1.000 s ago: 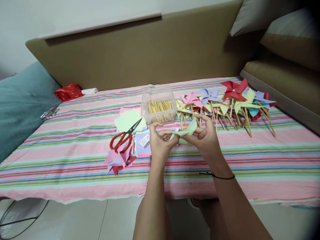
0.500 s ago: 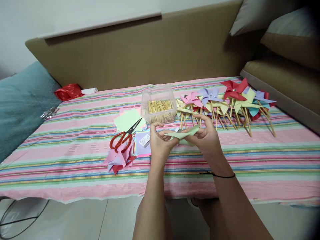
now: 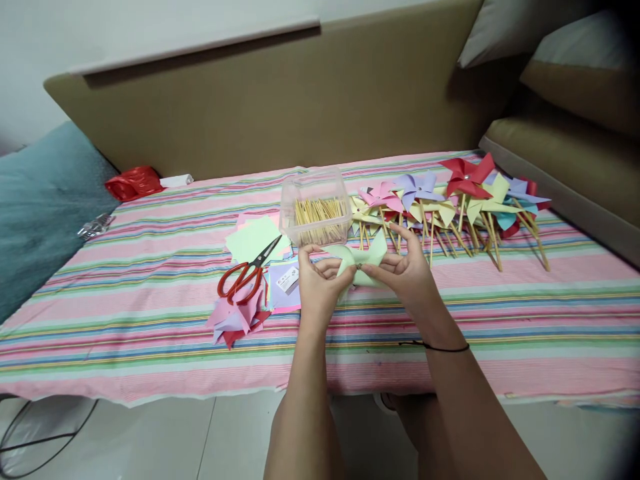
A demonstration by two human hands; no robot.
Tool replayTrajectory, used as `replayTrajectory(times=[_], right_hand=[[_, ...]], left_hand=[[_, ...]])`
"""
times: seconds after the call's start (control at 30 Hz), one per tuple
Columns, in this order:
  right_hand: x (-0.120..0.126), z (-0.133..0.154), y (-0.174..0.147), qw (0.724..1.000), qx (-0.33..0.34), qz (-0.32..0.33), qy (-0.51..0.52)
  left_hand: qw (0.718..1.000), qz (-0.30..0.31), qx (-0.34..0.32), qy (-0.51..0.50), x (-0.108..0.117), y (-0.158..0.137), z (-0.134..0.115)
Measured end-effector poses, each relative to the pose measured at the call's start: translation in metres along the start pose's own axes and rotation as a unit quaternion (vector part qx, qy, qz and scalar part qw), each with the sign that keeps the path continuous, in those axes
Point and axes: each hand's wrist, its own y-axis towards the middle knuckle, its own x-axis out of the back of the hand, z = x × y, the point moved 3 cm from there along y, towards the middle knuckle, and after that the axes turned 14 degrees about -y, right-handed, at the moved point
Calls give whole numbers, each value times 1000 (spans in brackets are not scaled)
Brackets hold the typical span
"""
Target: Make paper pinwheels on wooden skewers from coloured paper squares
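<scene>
A pale green paper pinwheel (image 3: 369,256) is held up between both hands, its folded blades facing me. My left hand (image 3: 323,283) pinches it from the left, the thumb close to the centre. From the right, my right hand (image 3: 407,270) grips it, thumb at the middle, where a small dark spot shows, too small to make out. My right index finger is raised. To the left lie red-handled scissors (image 3: 251,272), partly on pale green paper sheets (image 3: 254,239). Cut pink, purple and red paper pieces (image 3: 235,317) are piled near the handles.
A clear plastic box (image 3: 316,212) of short wooden sticks stands behind the hands. Finished pinwheels on sticks (image 3: 467,177) lie in a row to the right. Purple paper with a white card (image 3: 289,280) is left of my hands. A red plastic bag (image 3: 134,183) sits at the far left.
The pale green pinwheel has tipped up from nearly edge-on, so its blades and centre now face me. Both hands have kept hold, thumbs now nearer its middle.
</scene>
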Motion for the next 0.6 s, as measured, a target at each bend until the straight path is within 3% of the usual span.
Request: replayTrajectory(times=[0.37, 0.6], right_hand=[[3, -11, 3, 998, -51, -20, 9], [-1, -9, 3, 999, -49, -9, -1]], left_hand=[[998, 49, 45, -21, -2, 0, 0], [999, 18, 37, -12, 2, 1, 1]])
